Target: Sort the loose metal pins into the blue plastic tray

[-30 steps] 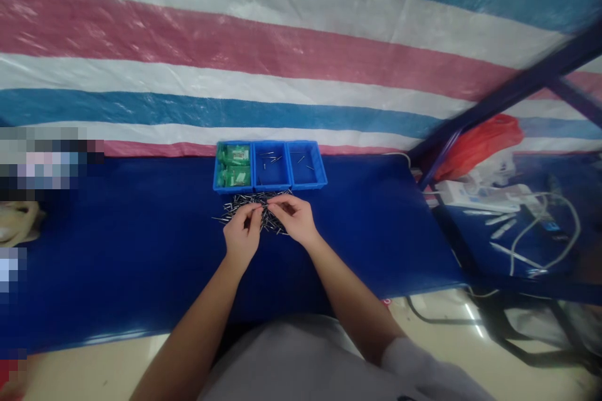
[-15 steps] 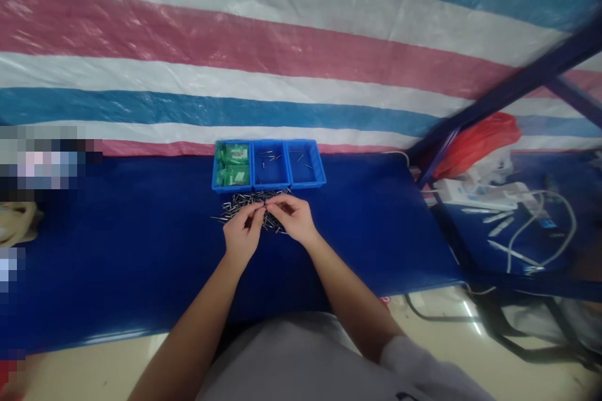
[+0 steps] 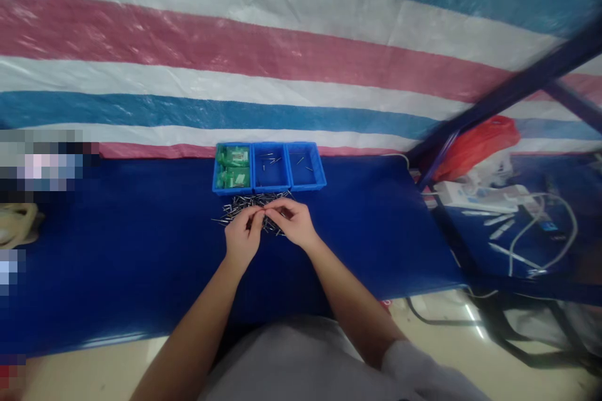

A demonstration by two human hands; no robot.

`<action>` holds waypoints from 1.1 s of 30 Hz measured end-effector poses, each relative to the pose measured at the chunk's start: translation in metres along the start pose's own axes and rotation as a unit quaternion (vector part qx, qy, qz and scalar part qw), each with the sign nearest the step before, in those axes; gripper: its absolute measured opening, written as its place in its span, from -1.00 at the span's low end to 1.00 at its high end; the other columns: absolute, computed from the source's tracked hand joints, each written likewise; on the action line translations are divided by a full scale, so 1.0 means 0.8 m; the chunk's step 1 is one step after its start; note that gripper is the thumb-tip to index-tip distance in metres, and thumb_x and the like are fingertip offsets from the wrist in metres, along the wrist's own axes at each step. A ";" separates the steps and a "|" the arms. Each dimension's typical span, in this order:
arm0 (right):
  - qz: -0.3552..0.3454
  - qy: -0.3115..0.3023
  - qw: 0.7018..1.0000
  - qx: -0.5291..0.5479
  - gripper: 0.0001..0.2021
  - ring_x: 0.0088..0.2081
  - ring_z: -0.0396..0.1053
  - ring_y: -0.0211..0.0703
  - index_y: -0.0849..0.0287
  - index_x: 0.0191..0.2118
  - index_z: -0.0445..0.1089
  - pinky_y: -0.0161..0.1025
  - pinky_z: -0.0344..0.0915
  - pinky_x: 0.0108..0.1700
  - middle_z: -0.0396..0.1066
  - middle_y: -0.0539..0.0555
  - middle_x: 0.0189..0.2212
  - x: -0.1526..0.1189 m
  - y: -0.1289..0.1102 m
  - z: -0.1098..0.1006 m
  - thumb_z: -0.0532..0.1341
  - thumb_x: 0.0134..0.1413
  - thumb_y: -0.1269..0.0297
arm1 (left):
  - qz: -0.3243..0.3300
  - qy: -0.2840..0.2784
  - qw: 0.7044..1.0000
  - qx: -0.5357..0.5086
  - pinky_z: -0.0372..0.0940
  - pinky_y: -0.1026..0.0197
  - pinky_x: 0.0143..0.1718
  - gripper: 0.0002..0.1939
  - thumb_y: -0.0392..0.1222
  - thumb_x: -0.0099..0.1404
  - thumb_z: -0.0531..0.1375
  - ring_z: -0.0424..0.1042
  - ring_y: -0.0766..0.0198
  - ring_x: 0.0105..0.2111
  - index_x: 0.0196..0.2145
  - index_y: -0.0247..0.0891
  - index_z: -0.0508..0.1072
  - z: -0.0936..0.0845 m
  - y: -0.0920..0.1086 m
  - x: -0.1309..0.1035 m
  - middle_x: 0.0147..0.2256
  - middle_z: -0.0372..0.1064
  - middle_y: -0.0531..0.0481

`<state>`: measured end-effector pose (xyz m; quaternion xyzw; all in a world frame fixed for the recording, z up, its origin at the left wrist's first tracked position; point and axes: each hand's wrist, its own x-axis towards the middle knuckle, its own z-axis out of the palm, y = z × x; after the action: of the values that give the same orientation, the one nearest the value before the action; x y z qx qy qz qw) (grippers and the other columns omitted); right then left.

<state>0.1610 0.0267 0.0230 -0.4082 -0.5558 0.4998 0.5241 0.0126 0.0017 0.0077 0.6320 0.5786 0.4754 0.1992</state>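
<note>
We look out from the person's head, through one camera facing forward and steeply down across the blue table [image 3: 141,263]. The grey shirt [image 3: 291,363] sits nearest us, below the lens. The left hand [image 3: 242,235] and right hand [image 3: 296,223] lie near mid-view, at arm's reach and rather small. Beyond them we take in the blue bins [image 3: 269,179] and the striped sheet [image 3: 282,84] at the far side; to the right, our wide view reaches the dark metal frame [image 3: 498,97].
</note>
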 end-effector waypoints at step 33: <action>0.022 0.035 0.999 -0.014 -0.82 -0.37 0.48 -0.19 0.13 -0.31 0.55 -0.24 0.43 -0.28 0.57 0.06 -0.37 0.003 0.001 -0.002 0.38 0.01 0.14 | -0.038 0.027 0.999 0.004 0.28 0.36 -0.37 -0.80 -0.06 0.36 0.15 0.43 0.42 -0.54 -0.24 -0.20 0.50 -0.001 0.002 -0.002 -0.54 0.42 0.14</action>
<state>0.1623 0.0295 0.0228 -0.4447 -0.5352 0.4890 0.5260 0.0130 -0.0004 0.0091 0.5974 0.6090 0.4822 0.1992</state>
